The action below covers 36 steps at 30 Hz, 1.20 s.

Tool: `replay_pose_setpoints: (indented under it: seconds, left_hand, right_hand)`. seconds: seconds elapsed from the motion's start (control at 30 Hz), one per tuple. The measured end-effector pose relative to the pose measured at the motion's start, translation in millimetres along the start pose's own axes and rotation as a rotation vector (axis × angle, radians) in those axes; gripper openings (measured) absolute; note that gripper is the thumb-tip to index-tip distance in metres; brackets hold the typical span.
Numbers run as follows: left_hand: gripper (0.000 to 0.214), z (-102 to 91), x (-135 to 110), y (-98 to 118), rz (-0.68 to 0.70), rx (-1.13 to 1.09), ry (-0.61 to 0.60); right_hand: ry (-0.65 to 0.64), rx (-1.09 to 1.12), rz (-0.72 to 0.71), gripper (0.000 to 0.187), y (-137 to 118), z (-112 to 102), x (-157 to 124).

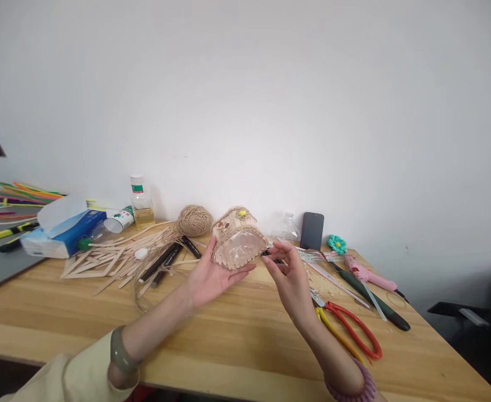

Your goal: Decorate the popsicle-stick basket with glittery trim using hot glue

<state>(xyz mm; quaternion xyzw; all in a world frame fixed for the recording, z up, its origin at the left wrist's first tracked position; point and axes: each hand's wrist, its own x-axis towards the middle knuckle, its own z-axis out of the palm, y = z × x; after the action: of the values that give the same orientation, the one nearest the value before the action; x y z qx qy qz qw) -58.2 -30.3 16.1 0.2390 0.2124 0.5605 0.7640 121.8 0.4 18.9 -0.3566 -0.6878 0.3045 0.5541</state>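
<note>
My left hand (212, 279) supports a small handmade craft piece (241, 248) from below and its left side. It has a clear plastic front, a twine-like braided edge, wood-coloured sides with brown dots, and a yellow bit (242, 213) on top. The piece is held tilted above the table. My right hand (289, 276) is beside its right edge, the fingers curled and the thumb near the index finger. A dark thing shows by those fingertips; whether it is held or lies behind, I cannot tell.
On the wooden table (229, 340) lie wooden sticks (99, 262), a twine ball (194, 221), black markers (159, 262), red-and-yellow-handled pliers (350, 326), a pink glue gun (371, 275) and a dark green tool (373, 297). Behind stand a bottle (142, 206) and a phone (312, 231); a tissue pack (67, 231) sits left.
</note>
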Motion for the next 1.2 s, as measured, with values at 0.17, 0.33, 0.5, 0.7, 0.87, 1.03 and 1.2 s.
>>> replay_pose_setpoints:
  seconds: [0.17, 0.33, 0.5, 0.7, 0.87, 1.03, 1.2]
  left_hand:
    - [0.079, 6.3, -4.0, -5.5, -0.067, -0.062, -0.012]
    - [0.081, 10.3, -6.1, -10.5, -0.101, -0.091, -0.030]
    - [0.082, 9.0, -6.5, -13.7, -0.126, -0.095, -0.035]
    - [0.080, 6.6, -5.6, -18.0, -0.131, -0.079, -0.044]
    - [0.073, -3.4, -6.8, -16.1, -0.089, -0.033, -0.026]
    - [0.039, -25.0, -10.4, -2.8, 0.044, 0.026, 0.028]
    - [0.033, -30.2, -12.9, 6.4, 0.153, 0.108, 0.027]
  right_hand:
    - [0.096, -0.180, -0.274, 0.025, -9.2, -2.5, 14.0]
    - [0.124, -0.263, -0.485, 0.013, -12.7, -3.5, 21.9]
    - [0.128, -0.280, -0.586, 0.008, -15.1, -6.7, 23.3]
    - [0.159, -0.247, -0.536, 0.011, -19.7, -8.0, 22.5]
    - [0.337, -0.106, -0.365, 0.019, -33.2, -24.3, 26.0]
    - [0.533, 0.002, -0.211, 0.024, -32.3, -72.5, 41.7]
    - [0.061, -0.075, 0.116, 0.054, -11.9, -81.8, 29.2]
